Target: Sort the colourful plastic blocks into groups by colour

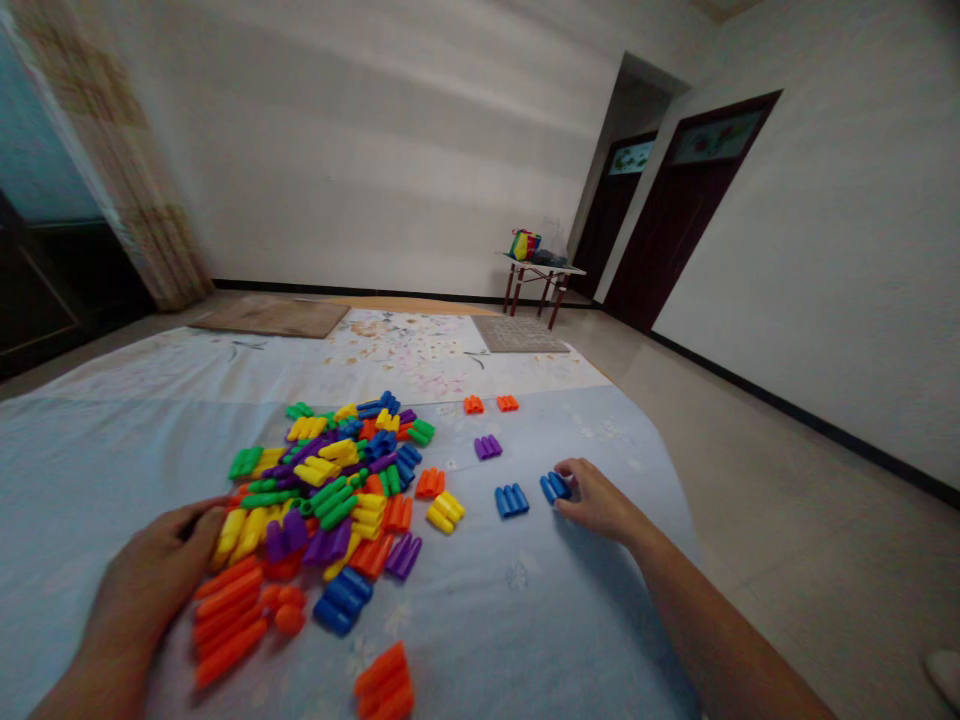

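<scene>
My right hand (pixel 598 500) pinches a blue block (pixel 554 488), fingers narrow; left hand (pixel 154 565) at the pile (pixel 334 503), grip I cannot tell | block on the cloth (pixel 600 610) beside its blue match (pixel 512 500); likely so like colours sit together

Muted, fairly even indoor light here, with pale bands streaking the far wall (pixel 375 150) and a soft shadow on the blue cloth (pixel 622 620) under the right arm (pixel 705 620). The view stretches toward its edges (the doors (pixel 697 200) lean noticeably), and fine detail looks smeared.
</scene>
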Demonstrator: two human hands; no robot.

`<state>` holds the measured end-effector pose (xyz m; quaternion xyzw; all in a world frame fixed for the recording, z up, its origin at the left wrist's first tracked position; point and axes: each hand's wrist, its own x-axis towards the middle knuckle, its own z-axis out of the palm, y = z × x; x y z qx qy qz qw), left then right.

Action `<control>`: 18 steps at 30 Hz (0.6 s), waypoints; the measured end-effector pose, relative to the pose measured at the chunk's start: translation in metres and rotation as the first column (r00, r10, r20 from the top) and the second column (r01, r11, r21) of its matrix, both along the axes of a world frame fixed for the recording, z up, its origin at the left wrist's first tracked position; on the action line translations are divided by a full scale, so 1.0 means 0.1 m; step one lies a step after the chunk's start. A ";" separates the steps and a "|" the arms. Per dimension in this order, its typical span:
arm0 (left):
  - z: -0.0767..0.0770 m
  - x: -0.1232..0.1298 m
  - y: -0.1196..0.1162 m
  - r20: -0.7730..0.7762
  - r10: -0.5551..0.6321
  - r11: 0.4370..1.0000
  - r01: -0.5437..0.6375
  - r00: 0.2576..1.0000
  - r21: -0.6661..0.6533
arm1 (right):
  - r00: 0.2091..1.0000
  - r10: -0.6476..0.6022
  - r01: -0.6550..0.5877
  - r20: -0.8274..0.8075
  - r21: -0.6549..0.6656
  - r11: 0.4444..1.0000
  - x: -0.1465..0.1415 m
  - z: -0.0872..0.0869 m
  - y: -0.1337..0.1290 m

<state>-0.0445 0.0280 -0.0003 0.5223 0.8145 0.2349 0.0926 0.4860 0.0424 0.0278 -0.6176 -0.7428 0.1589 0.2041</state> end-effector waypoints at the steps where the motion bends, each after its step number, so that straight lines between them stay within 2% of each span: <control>1: 0.05 0.05 -0.02 0.043 0.014 1.000 -0.013 0.999 -0.027 | 1.000 0.007 -0.006 -0.014 0.037 0.999 -0.03 0.03 0.00; 3: 0.11 0.11 -0.04 0.105 0.032 0.998 -0.025 0.994 -0.060 | 0.997 0.052 -0.043 -0.065 0.132 0.990 -0.16 0.13 0.00; 5: 0.13 0.15 -0.06 0.131 0.039 0.998 -0.031 0.991 -0.059 | 0.983 0.150 -0.127 -0.109 0.196 0.972 -0.38 0.24 -0.01; 10: 0.15 0.18 -0.07 0.142 0.031 0.999 -0.026 0.989 -0.033 | 0.883 0.455 -0.429 -0.119 0.190 0.883 -1.12 0.43 -0.07; 14: 0.16 0.19 -0.09 0.140 0.024 1.000 -0.022 0.990 -0.016 | 0.797 0.599 -0.583 -0.078 0.160 0.797 -1.55 0.35 -0.11; 18: 0.14 0.19 -0.10 0.119 0.025 0.999 -0.028 0.993 0.016 | 0.837 0.545 -0.524 -0.048 0.215 0.824 -1.71 0.20 -0.05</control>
